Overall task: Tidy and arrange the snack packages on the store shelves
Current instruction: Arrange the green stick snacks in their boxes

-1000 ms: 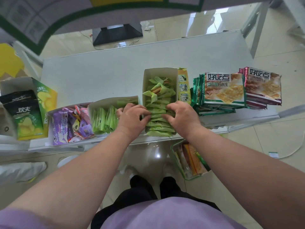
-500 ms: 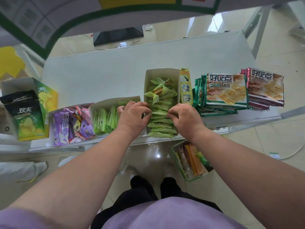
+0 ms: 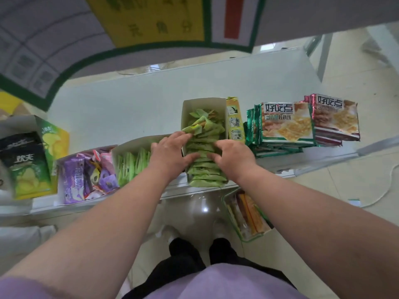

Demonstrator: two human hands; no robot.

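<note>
Green packets run in a row away between both hands; left hand and right hand press them with loose, uncurled fingers

Shelf: open box of green packets; left hand and right hand resting on packets.

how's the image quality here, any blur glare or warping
Head view: wide-angle warping bends the shelf and overhead sign; the sign and the black-and-green chip bags at far left are soft; glare spot on the floor; the biscuit packs read sharply.
</note>
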